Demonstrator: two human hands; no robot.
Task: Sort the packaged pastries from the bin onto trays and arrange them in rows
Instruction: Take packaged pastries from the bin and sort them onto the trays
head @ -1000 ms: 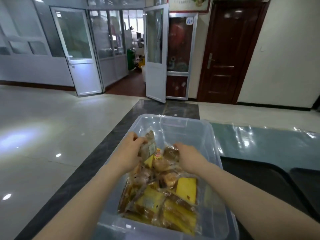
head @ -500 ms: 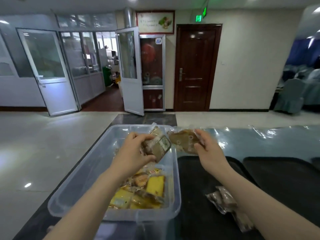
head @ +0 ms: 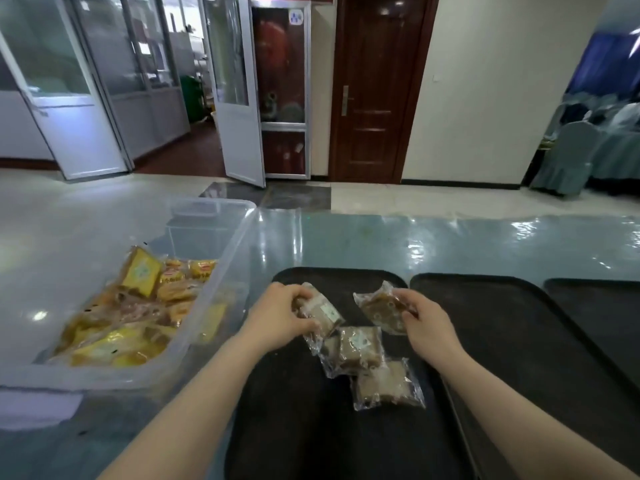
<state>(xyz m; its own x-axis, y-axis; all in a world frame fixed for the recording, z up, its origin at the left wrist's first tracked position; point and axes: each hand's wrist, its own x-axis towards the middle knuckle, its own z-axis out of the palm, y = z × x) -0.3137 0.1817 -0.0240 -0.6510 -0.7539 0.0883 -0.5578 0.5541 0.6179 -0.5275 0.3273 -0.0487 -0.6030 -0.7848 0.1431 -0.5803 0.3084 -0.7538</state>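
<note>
A clear plastic bin [head: 221, 258] at the left holds several yellow and brown packaged pastries [head: 138, 313]. To its right lies a black tray [head: 294, 427]. My left hand [head: 277, 317] grips a clear-wrapped brown pastry [head: 322, 313] low over the tray's far part. My right hand [head: 427, 323] holds a second brown wrapped pastry [head: 381, 311] beside it. Two more brown wrapped pastries, one [head: 356, 349] nearer the hands and one [head: 386, 384] closer to me, lie on the tray in a line.
Another black tray [head: 519, 341] sits to the right, and the corner of a third tray [head: 602, 306] shows at the far right. All stand on a table under shiny plastic film [head: 415, 244]. Doors and covered chairs [head: 568, 150] stand beyond.
Both hands lifted a pastry each out of the bin, carried them right and lowered them to the first tray. The view turned right with them.
</note>
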